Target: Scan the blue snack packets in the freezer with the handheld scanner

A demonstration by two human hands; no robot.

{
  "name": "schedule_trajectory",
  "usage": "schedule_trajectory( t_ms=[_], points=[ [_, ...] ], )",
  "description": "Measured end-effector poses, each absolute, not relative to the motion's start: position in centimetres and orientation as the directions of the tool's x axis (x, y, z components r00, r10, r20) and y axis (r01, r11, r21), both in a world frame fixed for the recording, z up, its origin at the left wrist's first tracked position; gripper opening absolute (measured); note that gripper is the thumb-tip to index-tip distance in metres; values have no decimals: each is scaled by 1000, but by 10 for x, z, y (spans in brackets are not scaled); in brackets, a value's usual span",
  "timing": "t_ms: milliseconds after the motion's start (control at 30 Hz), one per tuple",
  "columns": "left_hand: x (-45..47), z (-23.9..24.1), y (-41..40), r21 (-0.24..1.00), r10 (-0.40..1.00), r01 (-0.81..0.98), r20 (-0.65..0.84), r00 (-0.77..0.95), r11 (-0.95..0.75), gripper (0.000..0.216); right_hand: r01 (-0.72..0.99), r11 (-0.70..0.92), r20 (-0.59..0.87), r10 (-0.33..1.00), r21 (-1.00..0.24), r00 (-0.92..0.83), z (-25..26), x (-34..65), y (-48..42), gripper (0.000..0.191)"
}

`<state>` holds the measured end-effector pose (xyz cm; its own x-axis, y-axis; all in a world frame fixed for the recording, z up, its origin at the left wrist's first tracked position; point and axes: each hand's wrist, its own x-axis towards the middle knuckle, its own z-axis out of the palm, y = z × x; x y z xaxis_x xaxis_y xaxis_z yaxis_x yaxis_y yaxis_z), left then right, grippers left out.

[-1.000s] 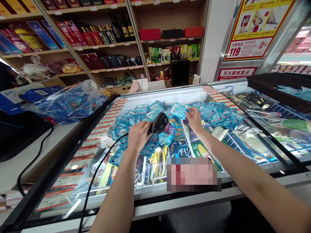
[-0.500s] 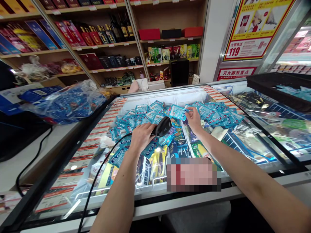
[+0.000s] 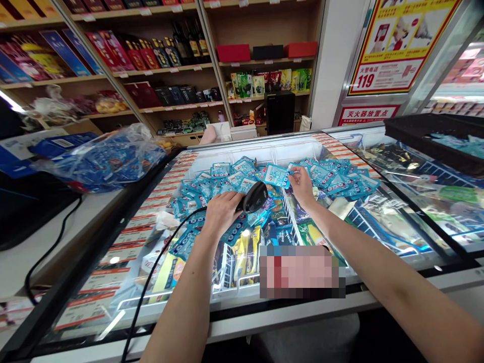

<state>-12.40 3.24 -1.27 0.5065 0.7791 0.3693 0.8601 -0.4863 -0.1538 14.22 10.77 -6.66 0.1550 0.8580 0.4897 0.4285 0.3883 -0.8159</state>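
My left hand (image 3: 224, 212) is wrapped round a black corded barcode scanner (image 3: 255, 197), its head turned to the right. Between the thumb and fingers of my right hand (image 3: 301, 184) is the edge of a small blue packet (image 3: 277, 175), with its printed, pale label side facing up. Scanner and packet are a short way apart. Many similar blue packets lie spread over the freezer's glass top, in a left heap (image 3: 204, 184) and a right heap (image 3: 336, 176). The scanner's handle is mostly hidden by my left hand.
Under the glass of the chest freezer (image 3: 234, 312) are wire baskets with yellow ice-cream packs (image 3: 247, 252). The scanner cable (image 3: 151, 272) runs down beside my left forearm. A clear bag of blue packs (image 3: 109, 159) sits at left, a dark tray (image 3: 412, 131) at right. Stocked shelves (image 3: 174, 70) stand behind.
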Motion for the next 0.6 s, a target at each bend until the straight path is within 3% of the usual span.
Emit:
schedule_trajectory(
  t_ms=[133,433,600],
  points=[
    [-126,-14,33,-167,773,865,392,499,-474,35,428,432,537,828,-794,161,-65,143,104,32],
    [-137,-14,34,-185,800,940,494,341,-287,36,723,279,614,750,-632,247,-66,143,105,30],
    [-143,-15,35,-143,805,969,540,246,-201,37,846,303,658,749,-440,74,-60,136,94,35]
  ],
)
